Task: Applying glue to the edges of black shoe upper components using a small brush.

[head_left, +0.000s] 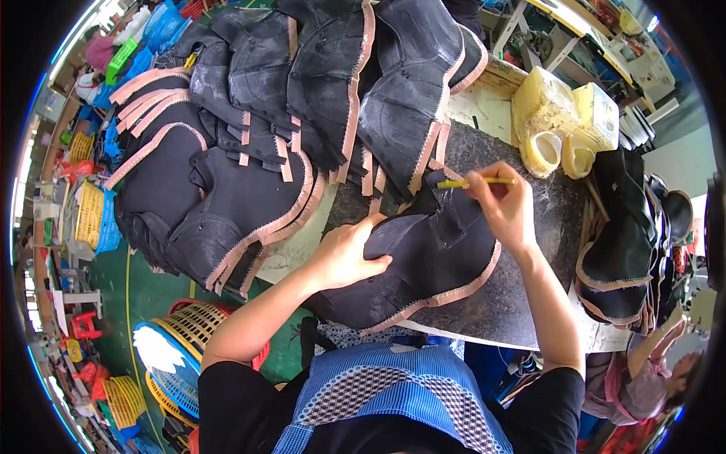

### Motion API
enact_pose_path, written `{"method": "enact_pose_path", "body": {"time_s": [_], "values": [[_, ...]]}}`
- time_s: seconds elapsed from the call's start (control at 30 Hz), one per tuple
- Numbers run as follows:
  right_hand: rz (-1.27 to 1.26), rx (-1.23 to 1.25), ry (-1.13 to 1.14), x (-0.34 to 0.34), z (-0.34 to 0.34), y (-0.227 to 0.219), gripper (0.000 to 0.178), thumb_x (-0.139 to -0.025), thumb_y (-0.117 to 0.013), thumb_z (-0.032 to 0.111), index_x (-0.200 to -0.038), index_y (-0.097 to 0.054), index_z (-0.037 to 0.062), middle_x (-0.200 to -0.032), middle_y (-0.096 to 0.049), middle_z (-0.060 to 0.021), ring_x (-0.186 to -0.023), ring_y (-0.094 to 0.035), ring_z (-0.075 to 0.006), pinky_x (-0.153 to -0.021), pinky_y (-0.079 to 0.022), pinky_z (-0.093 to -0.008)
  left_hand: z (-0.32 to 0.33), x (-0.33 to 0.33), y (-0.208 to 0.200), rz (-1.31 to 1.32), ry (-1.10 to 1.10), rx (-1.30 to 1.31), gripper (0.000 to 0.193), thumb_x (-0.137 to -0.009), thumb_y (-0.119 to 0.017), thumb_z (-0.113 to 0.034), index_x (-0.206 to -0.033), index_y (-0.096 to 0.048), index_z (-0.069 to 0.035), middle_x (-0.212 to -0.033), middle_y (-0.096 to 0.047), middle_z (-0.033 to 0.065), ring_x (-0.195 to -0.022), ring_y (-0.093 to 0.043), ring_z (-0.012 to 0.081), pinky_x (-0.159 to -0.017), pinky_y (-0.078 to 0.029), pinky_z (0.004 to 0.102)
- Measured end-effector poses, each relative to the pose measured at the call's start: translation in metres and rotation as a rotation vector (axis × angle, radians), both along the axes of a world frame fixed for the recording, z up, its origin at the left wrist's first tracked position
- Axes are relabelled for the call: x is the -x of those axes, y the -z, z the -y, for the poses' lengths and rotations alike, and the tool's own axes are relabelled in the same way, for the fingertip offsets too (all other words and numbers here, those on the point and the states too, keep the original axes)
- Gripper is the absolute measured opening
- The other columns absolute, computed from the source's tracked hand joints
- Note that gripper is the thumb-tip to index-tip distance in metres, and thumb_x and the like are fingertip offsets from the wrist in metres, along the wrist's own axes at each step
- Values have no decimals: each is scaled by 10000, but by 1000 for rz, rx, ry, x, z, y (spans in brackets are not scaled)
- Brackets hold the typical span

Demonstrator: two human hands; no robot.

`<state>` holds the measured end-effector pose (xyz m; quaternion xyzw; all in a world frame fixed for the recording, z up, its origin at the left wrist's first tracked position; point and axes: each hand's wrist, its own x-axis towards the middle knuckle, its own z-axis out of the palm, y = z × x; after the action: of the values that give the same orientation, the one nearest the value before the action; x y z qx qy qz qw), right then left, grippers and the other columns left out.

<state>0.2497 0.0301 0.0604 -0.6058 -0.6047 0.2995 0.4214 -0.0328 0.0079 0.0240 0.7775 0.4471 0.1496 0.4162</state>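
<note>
A black shoe upper [439, 261] with a zigzag-stitched pink edge strip lies in front of me on a dark worn board. My left hand [348, 253] grips it at its left side, the thumb lying on top and the other fingers at a raised fold, partly hidden. In my right hand [503, 204], a thin yellow stick [458, 183] is pinched between thumb and fingers. Its left end is over the upper's far part, close to a dark patch with a whitish outline [454, 223]. Whether the tip touches is hard to tell.
Overlapping black uppers [325, 76] cover the table's far and left side. Two yellowish, crusted containers [544, 113] stand at the far right. More black uppers [620, 234] hang or lie at the right edge. Plastic baskets [189, 325] sit below left; another person [631, 382] is at lower right.
</note>
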Motion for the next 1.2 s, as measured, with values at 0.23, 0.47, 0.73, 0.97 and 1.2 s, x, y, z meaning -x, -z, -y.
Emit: {"method": "enact_pose_path", "body": {"time_s": [0.23,0.47,0.73,0.97,1.2], "values": [[-162,400,-226,-4,48,-21,207,-895,-707,194,-882,-677,-10,-755,-698,-96,-638,-632,-99,-553,-481,-246,7,6,10,130,-24,-107,561,-811,-739,-251,-1268,-486,-45,-943,-691,212,-853,-684,384,-767,-532,448],[103,372,-178,-19,89,-3,225,-840,-707,189,-733,-654,-2,-644,-650,-69,-578,-600,-105,-516,-462,-236,8,4,9,109,-59,-58,562,-809,-741,-252,-1259,-494,-24,-947,-695,218,-863,-693,380,-792,-539,439],[-84,79,29,-29,38,15,182,-909,-698,130,-932,-628,-36,-873,-709,-92,-795,-649,-108,-751,-538,-271,7,7,10,91,-44,-119,606,-804,-752,-260,-1278,-486,8,-970,-684,255,-906,-688,401,-815,-542,433],[83,137,5,-36,135,4,195,-851,-710,189,-808,-642,11,-783,-715,-105,-667,-684,-152,-615,-549,-276,11,1,7,119,-93,-130,563,-816,-746,-212,-1261,-471,-3,-998,-684,249,-905,-686,417,-800,-549,446],[-52,49,143,-19,100,16,163,-898,-705,122,-868,-623,-17,-787,-695,-106,-719,-671,-133,-671,-565,-284,10,-1,8,182,-87,-155,503,-833,-743,-182,-1233,-496,-3,-1016,-687,238,-920,-691,406,-811,-547,431]]}}
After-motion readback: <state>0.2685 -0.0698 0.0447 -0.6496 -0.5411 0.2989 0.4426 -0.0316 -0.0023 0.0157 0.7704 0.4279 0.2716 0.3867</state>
